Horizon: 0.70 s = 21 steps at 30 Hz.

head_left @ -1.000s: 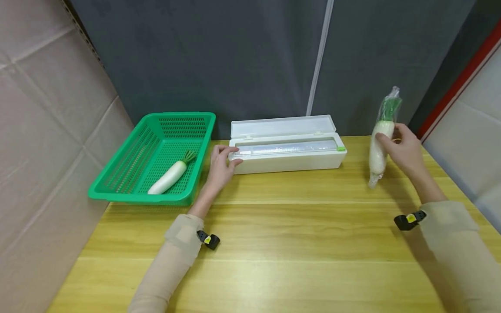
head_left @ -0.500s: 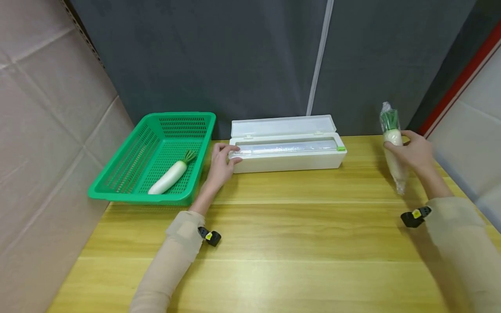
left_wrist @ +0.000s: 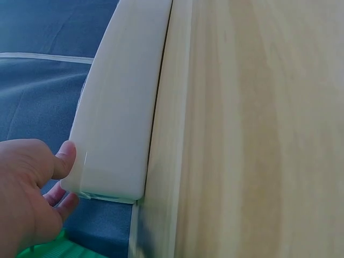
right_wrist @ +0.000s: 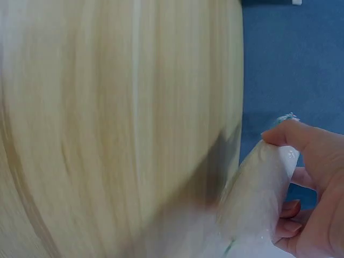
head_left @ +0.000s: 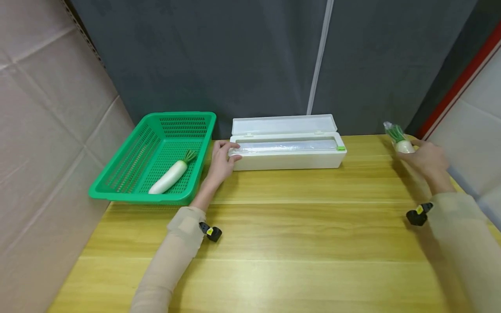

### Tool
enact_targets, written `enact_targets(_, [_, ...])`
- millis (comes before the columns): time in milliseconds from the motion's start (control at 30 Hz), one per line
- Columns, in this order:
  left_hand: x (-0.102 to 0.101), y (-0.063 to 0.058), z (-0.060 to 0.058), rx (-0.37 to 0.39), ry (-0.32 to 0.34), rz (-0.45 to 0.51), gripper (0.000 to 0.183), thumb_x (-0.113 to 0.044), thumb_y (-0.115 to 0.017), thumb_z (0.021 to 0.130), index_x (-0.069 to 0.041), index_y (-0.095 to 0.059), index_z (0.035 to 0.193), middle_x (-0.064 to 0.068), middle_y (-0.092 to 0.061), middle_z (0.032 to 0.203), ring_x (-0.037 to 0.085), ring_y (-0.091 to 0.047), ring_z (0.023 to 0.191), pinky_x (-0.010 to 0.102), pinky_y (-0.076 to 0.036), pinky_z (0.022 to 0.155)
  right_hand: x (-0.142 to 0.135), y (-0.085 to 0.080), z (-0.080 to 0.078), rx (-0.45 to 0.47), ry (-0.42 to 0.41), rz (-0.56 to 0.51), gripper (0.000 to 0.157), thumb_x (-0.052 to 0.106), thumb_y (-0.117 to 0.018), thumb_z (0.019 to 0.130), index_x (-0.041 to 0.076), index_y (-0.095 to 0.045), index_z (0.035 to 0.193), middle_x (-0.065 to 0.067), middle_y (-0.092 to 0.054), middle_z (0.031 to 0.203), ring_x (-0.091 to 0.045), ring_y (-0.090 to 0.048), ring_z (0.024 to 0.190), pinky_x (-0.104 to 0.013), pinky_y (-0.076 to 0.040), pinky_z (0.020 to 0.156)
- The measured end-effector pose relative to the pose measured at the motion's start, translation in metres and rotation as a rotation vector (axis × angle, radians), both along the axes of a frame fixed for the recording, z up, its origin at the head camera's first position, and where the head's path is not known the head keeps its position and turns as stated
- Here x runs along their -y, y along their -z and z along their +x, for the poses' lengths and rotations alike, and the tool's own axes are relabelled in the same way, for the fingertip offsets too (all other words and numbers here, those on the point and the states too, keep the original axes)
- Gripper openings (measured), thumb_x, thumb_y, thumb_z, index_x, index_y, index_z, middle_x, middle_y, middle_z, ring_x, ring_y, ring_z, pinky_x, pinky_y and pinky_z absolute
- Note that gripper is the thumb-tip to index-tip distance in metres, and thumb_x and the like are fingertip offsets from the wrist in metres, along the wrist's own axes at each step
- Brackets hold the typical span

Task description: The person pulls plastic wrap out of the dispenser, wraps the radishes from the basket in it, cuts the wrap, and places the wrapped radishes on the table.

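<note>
At the far right of the head view my right hand [head_left: 429, 161] grips a white radish [head_left: 404, 147] wrapped in clear film, its green leaf stubs pointing up and away. The right wrist view shows the thumb along one side of the wrapped radish [right_wrist: 257, 188] and curled fingers on the other, close over the table's edge. My left hand [head_left: 220, 164] holds the left end of a white cling film box [head_left: 289, 162], thumb at the front face, fingers at the end. The box's lid [head_left: 285, 125] stands raised, and a film roll [head_left: 287, 146] lies inside.
A green plastic basket [head_left: 98, 191] stands left of the box, with one unwrapped white radish [head_left: 169, 177] in it. Behind the wooden table [head_left: 274, 234] hangs a dark grey curtain [head_left: 235, 61]. White panels flank both sides.
My right hand has carried the wrapped radish to the right and lowered it, tipping it from upright to leaning away. The left hand stays at the box, which has shifted back very slightly.
</note>
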<state>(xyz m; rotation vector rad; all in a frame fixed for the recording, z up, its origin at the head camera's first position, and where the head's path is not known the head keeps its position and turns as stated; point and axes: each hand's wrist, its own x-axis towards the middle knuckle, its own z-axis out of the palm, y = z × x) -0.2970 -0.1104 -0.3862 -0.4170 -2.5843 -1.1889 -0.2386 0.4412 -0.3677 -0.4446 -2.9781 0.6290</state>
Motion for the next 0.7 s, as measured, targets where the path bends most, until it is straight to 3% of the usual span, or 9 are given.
enact_targets(233, [0.000, 0.000, -0.002, 0.012, -0.014, -0.014, 0.027, -0.009, -0.072, 0.093, -0.002, -0.069, 0.119, 0.019, -0.044, 0.131, 0.034, -0.040, 0.127, 0.043, -0.034, 0.110, -0.011, 0.010, -0.003, 0.021, -0.005, 0.040, 0.083, 0.050, -0.059, 0.096, -0.012, -0.034, 0.146, -0.047, -0.040, 0.121, -0.061, -0.039, 0.108, -0.069, -0.036, 0.080])
enact_targets(433, [0.001, -0.001, -0.002, 0.001, -0.016, -0.009, 0.027, -0.010, -0.072, 0.093, -0.002, -0.068, 0.119, 0.019, -0.044, 0.134, 0.033, -0.039, 0.130, 0.043, -0.033, 0.112, -0.015, 0.020, -0.006, 0.012, 0.012, 0.051, 0.095, 0.064, -0.052, 0.095, -0.014, -0.035, 0.146, -0.048, -0.041, 0.121, -0.062, -0.040, 0.109, -0.070, -0.037, 0.084])
enact_targets(700, [-0.001, 0.000, 0.001, 0.032, -0.014, -0.003, 0.027, -0.011, -0.071, 0.095, -0.002, -0.068, 0.120, 0.018, -0.042, 0.137, 0.034, -0.039, 0.132, 0.044, -0.032, 0.112, -0.012, 0.021, 0.004, -0.031, 0.030, 0.041, 0.085, 0.058, -0.050, 0.098, -0.021, -0.044, 0.128, -0.048, -0.046, 0.115, -0.061, -0.043, 0.105, -0.065, -0.041, 0.079])
